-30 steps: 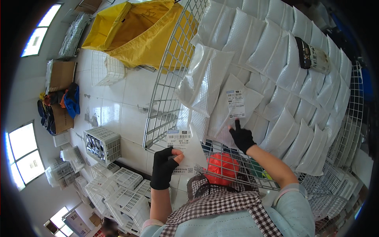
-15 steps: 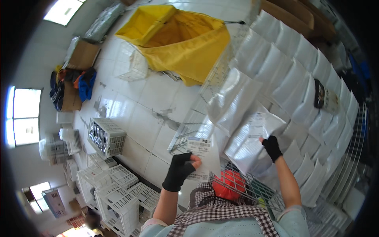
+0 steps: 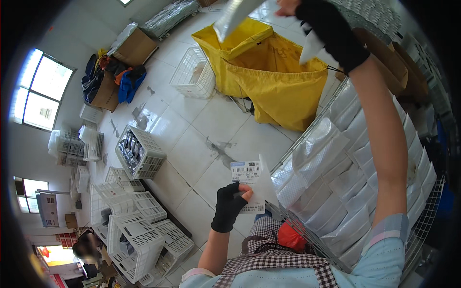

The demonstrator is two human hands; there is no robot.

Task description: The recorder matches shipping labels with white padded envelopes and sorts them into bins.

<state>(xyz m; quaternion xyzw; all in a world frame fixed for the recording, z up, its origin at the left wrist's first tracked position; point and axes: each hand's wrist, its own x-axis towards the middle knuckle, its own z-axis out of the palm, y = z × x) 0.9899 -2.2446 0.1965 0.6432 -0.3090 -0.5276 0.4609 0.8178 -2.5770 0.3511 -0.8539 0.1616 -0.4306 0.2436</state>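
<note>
My left hand (image 3: 229,205), in a black fingerless glove, pinches a white sheet of printed labels (image 3: 250,185) in front of my chest. My right arm stretches far forward; my right hand (image 3: 329,31), gloved alike, is raised at the top edge above a yellow fabric cart (image 3: 283,89). A shiny white mailer bag (image 3: 235,18) shows beside its fingers and runs out of the picture; the hand appears closed on it, though its grip is partly cut off. Below my right arm, packed white mailer bags (image 3: 319,144) fill a wire cage (image 3: 307,235).
A white plastic basket (image 3: 193,79) stands left of the yellow cart. Further left are a crate of dark packets (image 3: 139,151) and stacked white crates (image 3: 134,245). Cardboard boxes (image 3: 132,45) line the wall. A red bag (image 3: 291,236) hangs by my apron. Another person (image 3: 86,247) is at lower left.
My right hand has gone from a labelled mailer bag on the pile to far forward over the yellow cart. That bag has left the pile. The left hand still holds the label sheet.
</note>
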